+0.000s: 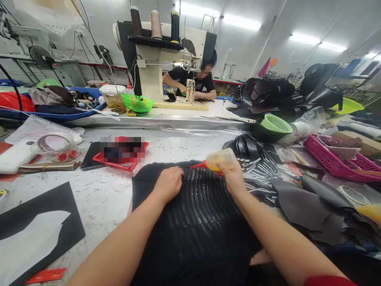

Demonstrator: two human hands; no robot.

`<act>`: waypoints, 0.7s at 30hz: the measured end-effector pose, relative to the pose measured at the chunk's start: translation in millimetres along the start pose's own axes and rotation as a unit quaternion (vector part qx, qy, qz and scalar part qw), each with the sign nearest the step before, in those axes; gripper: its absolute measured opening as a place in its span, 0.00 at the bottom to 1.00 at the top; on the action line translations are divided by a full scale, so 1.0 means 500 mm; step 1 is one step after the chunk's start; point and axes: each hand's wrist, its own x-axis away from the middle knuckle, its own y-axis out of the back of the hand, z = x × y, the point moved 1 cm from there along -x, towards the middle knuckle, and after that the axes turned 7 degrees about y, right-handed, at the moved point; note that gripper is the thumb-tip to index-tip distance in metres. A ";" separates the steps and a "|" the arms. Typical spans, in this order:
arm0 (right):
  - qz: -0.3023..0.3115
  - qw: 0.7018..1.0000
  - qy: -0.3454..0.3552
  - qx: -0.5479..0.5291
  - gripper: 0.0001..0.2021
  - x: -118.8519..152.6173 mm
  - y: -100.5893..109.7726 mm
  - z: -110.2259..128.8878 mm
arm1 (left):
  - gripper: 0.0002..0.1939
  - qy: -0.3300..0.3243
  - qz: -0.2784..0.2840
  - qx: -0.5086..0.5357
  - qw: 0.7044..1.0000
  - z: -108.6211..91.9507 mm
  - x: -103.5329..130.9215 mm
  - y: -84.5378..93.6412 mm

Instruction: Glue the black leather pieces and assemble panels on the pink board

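Note:
My right hand point(232, 174) is wrapped round a squeeze bottle point(222, 159) of yellowish liquid, tilted so its red nozzle points left. The nozzle tip is close to the top layer of a stack of overlapping black pieces point(184, 222), which looks like fabric or thin leather. Glossy wet-looking curved streaks run across the stack's middle. My left hand point(169, 182) rests on the stack's upper left part, its fingers curled closed at the pieces there. Its fingertips are partly hidden.
A red tray point(139, 157) lies behind the stack. Right of it are black strips with white ends point(247, 149), a magenta basket point(324, 163) and dark leather sheets point(306, 206). Beyond stands a sewing machine point(151, 75), with a person in a black shirt point(175, 75) seated behind.

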 end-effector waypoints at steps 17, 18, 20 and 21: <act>0.028 0.998 -0.057 -0.005 0.24 0.037 0.012 0.008 | 0.10 0.012 0.012 0.010 1.000 -0.003 0.001 -0.005; 0.030 0.998 -0.060 -0.006 0.24 0.039 0.013 0.009 | 0.10 0.012 0.011 0.010 1.000 -0.003 0.001 -0.005; 0.029 0.997 -0.067 -0.013 0.25 0.044 0.015 0.012 | 0.10 0.010 0.011 0.009 1.000 -0.003 0.000 -0.005; 0.028 0.997 -0.070 -0.017 0.25 0.046 0.016 0.013 | 0.10 0.010 0.011 0.009 1.000 -0.004 0.000 -0.005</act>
